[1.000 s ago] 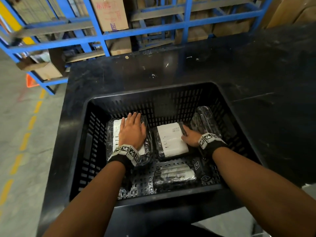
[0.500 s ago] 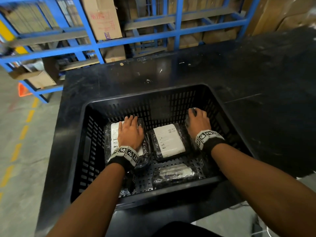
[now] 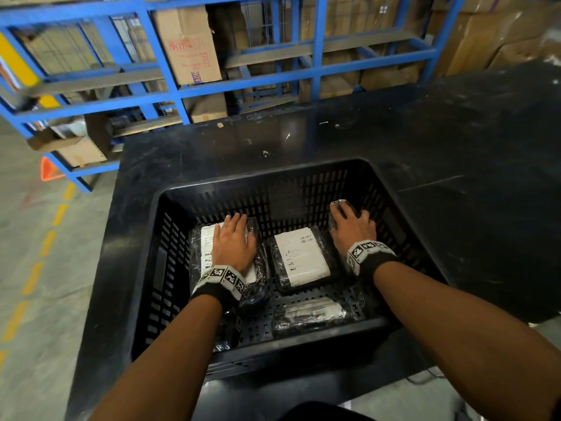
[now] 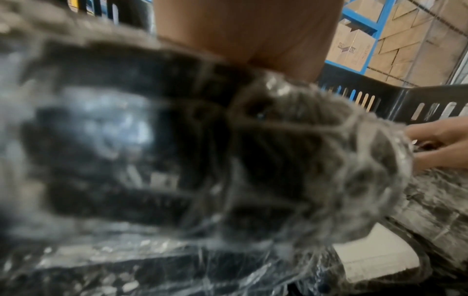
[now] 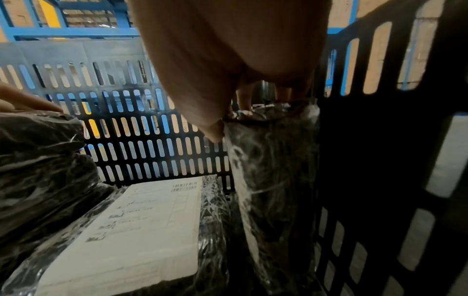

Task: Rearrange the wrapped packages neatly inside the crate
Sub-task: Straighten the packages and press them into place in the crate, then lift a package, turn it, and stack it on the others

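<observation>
A black slotted crate (image 3: 261,177) holds several packages wrapped in clear film. My left hand (image 3: 235,238) lies flat, fingers straight, on the left package (image 3: 206,247) with a white label; that package fills the left wrist view, blurred (image 4: 126,140). A middle labelled package (image 3: 300,259) (image 5: 142,230) lies flat between my hands. My right hand (image 3: 352,226) grips the top of a dark package (image 3: 341,205) (image 5: 273,170) standing on edge by the right wall, thumb (image 5: 215,130) on its side. Another package (image 3: 309,314) lies along the near wall.
The crate sits on a black table (image 3: 455,141) with bare surface behind and to the right. Blue metal racks (image 3: 170,68) with cardboard boxes (image 3: 188,44) stand beyond. A concrete floor with a dashed yellow line (image 3: 39,262) lies to the left.
My right hand left the middle package's right edge and went to the upright package by the right wall, taking hold of its top. My left hand stayed flat on the left package.
</observation>
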